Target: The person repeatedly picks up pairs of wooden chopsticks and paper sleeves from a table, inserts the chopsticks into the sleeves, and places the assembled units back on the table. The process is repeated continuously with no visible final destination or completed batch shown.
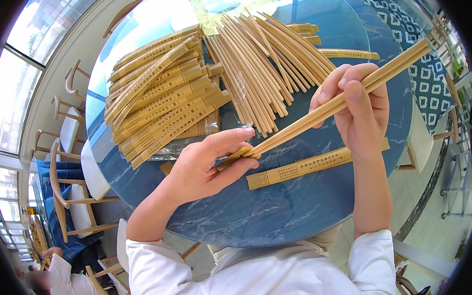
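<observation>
A pair of wooden chopsticks [309, 114] slants across the front of the table, its upper right end held by my right hand [361, 109], fingers closed around it. The lower left end meets the mouth of a tan paper chopstick sleeve [233, 158]. My left hand [197, 168] pinches that sleeve between thumb and fingers, and the palm hides most of it. How far the tips reach inside, I cannot tell. Beneath the chopsticks, a printed paper sleeve [306, 166] lies flat on the table, partly covered by my right wrist.
Beyond my hands lie a heap of loose chopsticks [253, 72] and, left of it, stacked printed sleeves [161, 92] over clear plastic wrap [174, 148]. More sleeves [348, 53] lie at the right. Wooden chairs [78, 201] stand around the round blue table [224, 223]. Another person [72, 281] sits at lower left.
</observation>
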Motion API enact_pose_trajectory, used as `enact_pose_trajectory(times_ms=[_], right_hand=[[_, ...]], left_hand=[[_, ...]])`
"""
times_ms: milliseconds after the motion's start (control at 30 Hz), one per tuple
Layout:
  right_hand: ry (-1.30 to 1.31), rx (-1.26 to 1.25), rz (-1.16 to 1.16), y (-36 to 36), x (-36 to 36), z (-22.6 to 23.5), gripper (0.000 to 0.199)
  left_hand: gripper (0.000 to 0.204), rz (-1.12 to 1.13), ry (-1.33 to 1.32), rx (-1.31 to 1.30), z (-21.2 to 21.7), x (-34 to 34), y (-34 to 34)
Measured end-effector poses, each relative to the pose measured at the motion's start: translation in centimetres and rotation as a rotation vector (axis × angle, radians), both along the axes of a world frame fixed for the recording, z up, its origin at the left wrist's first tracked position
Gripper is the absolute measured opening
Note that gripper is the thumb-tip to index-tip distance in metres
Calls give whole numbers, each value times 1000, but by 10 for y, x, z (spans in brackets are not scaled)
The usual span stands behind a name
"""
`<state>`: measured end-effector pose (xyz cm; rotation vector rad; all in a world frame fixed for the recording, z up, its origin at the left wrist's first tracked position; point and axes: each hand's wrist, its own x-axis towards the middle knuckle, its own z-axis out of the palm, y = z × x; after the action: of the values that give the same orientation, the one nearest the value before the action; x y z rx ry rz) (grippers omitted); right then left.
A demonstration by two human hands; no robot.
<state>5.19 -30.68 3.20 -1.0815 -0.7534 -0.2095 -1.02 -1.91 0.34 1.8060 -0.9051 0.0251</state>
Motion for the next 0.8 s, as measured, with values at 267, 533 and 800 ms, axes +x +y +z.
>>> enact_pose_trajectory(times_ms=[267,533,800], right_hand=[[54,23,3,4,-4,-3,12],[328,-52,24,3,6,-6,16],[469,-43,69,5,15,-9,22]], left_hand=[[58,-5,132,3,3,2,-1],[54,16,424,-119,4,2,-3],[49,19,627,-201,12,8,0]])
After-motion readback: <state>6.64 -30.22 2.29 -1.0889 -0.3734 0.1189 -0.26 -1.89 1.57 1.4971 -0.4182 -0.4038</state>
